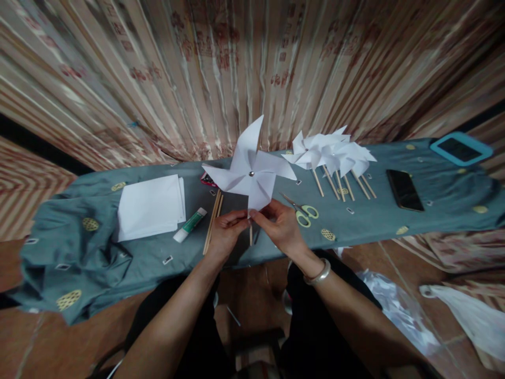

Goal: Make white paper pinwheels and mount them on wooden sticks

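Both hands met at the near edge of the table, about its middle. The left hand was closed around the lower part of a thin wooden stick, and the right hand pinched the same stick just below the white paper pinwheel, which stood upright over the cloth, its metal pin at the centre. In my judgement the stick was best kept vertical and gripped low, so the fingers stayed clear of the vanes.

Room was tight. Spare sticks and a glue stick lay just left of the hands, with a paper stack beyond them. Scissors lay just right. Toward the far edge, finished pinwheels lay in a cluster, then a phone, and a blue-framed tablet at the far right corner. Bare cloth showed mainly at the left end.
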Action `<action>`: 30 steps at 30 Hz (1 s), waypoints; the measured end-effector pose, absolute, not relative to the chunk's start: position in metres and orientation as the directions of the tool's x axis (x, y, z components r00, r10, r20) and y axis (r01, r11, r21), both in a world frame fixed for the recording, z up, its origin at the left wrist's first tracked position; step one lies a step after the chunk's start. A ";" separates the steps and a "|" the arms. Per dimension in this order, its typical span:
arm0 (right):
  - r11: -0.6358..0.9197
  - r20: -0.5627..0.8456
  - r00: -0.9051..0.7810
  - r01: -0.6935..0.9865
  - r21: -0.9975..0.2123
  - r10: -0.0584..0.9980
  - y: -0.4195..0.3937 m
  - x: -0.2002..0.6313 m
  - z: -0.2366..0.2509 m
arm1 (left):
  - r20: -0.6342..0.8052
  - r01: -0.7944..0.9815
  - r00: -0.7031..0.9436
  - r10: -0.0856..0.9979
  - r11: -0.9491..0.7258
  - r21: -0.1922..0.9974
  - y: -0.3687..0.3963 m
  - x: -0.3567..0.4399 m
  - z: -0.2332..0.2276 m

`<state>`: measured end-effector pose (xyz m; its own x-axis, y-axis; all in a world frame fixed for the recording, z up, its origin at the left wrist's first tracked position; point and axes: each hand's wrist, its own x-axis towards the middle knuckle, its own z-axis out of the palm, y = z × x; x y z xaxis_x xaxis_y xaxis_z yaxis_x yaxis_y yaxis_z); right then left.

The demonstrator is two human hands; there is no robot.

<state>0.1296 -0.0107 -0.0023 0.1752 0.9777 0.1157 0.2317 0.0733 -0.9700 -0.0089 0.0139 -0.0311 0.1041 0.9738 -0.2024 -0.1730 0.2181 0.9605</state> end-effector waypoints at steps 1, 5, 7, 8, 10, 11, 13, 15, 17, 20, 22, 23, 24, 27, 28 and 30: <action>0.085 0.136 0.164 0.283 -0.955 0.977 -0.012 0.131 0.000 | -0.207 -0.179 0.104 0.973 0.223 0.958 0.014 -0.009 -0.030; 0.125 0.205 0.153 0.418 -0.900 0.967 -0.014 0.142 0.008 | -0.214 -0.185 0.089 0.973 0.228 0.956 0.015 -0.012 -0.025; 0.122 0.238 0.204 0.461 -0.879 0.949 -0.013 0.151 0.011 | -0.208 -0.185 0.077 0.975 0.219 0.958 0.016 -0.014 -0.024; 0.118 0.254 0.235 0.472 -0.874 0.938 -0.012 0.156 0.013 | -0.206 -0.185 0.072 0.976 0.216 0.959 0.016 -0.014 -0.025; 0.117 0.290 0.299 0.484 -0.867 0.909 -0.010 0.167 0.016 | -0.208 -0.182 0.076 0.975 0.218 0.959 0.016 -0.014 -0.025; 0.123 0.317 0.328 0.497 -0.859 0.890 -0.009 0.173 0.018 | -0.212 -0.178 0.082 0.974 0.223 0.958 0.016 -0.014 -0.026; 0.127 0.386 0.385 0.550 -0.825 0.839 -0.007 0.183 0.021 | -0.220 -0.171 0.094 0.971 0.233 0.957 0.015 -0.014 -0.026; 0.134 0.455 0.417 0.604 -0.786 0.787 -0.005 0.192 0.023 | -0.229 -0.157 0.109 0.967 0.245 0.957 0.014 -0.013 -0.027; 0.154 0.505 0.415 0.638 -0.755 0.757 -0.003 0.197 0.023 | -0.239 -0.142 0.121 0.963 0.256 0.956 0.013 -0.012 -0.028; 0.182 0.525 0.390 0.646 -0.741 0.756 -0.001 0.200 0.021 | -0.249 -0.122 0.145 0.958 0.267 0.956 0.011 -0.010 -0.028; 0.181 0.500 0.379 0.627 -0.758 0.778 0.000 0.199 0.020 | -0.244 -0.107 0.166 0.956 0.263 0.959 0.011 -0.010 -0.028; 0.176 0.481 0.379 0.613 -0.771 0.790 0.000 0.199 0.020 | -0.239 -0.099 0.176 0.955 0.258 0.961 0.010 -0.010 -0.028; 0.169 0.463 0.380 0.599 -0.783 0.801 0.000 0.198 0.020 | -0.232 -0.092 0.182 0.955 0.252 0.963 0.010 -0.010 -0.029; 0.152 0.425 0.392 0.564 -0.812 0.816 -0.001 0.196 0.021 | -0.218 -0.077 0.192 0.957 0.236 0.969 0.010 -0.010 -0.029; 0.150 0.417 0.395 0.554 -0.819 0.819 -0.002 0.195 0.021 | -0.216 -0.080 0.191 0.958 0.234 0.969 0.011 -0.011 -0.030; 0.148 0.401 0.397 0.533 -0.833 0.826 -0.002 0.194 0.021 | -0.213 -0.103 0.181 0.960 0.234 0.967 0.011 -0.011 -0.031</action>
<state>0.1937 -0.0025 0.0211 0.3970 0.8258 0.4006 0.5330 0.1480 -0.8331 -0.0108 0.0111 -0.0308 0.1813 0.9600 -0.2133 -0.1030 0.2342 0.9667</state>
